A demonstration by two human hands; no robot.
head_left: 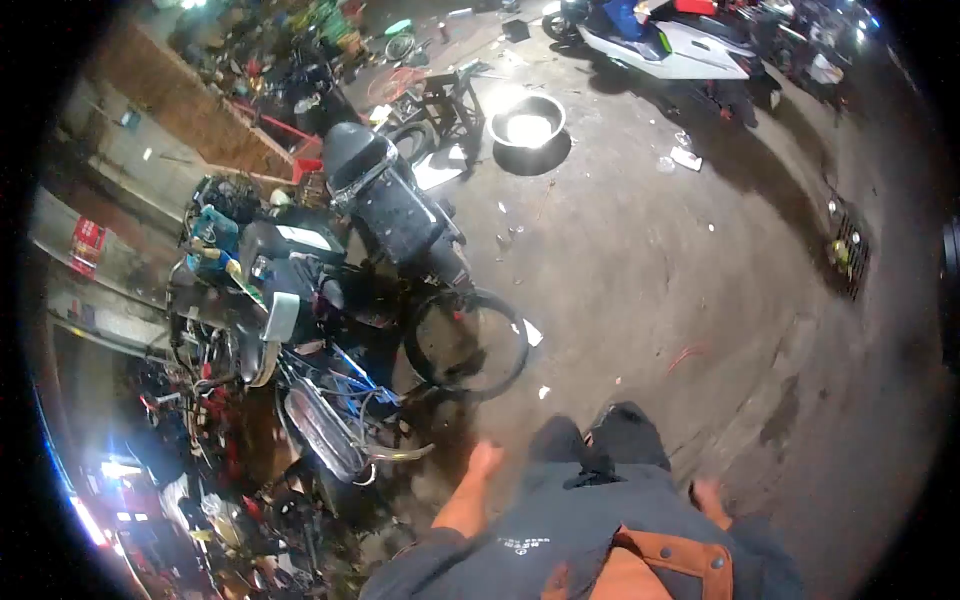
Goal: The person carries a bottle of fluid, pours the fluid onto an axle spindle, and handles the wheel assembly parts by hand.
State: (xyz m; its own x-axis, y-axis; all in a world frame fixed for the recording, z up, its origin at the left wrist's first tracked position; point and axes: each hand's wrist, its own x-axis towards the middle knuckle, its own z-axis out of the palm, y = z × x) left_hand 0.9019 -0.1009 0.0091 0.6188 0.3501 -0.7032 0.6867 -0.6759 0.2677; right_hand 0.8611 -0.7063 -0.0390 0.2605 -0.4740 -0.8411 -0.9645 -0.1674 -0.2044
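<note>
My left hand (487,457) hangs low at my side, just right of a parked two-wheeler's curved metal bar (405,454). It appears apart from the bar, and its fingers are too small and blurred to make out. On the other side, my right hand (708,492) hangs beside my dark apron (575,500), its fingers partly hidden. I see no object in either hand. Ahead of the left hand, a loose black tyre (524,350) lies on the concrete floor, next to a dark scooter seat or body part (400,215).
Parked bikes and scattered parts crowd the left side. A shiny metal basin (497,132) stands on the floor ahead, with a white scooter (680,58) beyond it to the right. A drain grate (855,260) lies at far right. Small litter dots the concrete.
</note>
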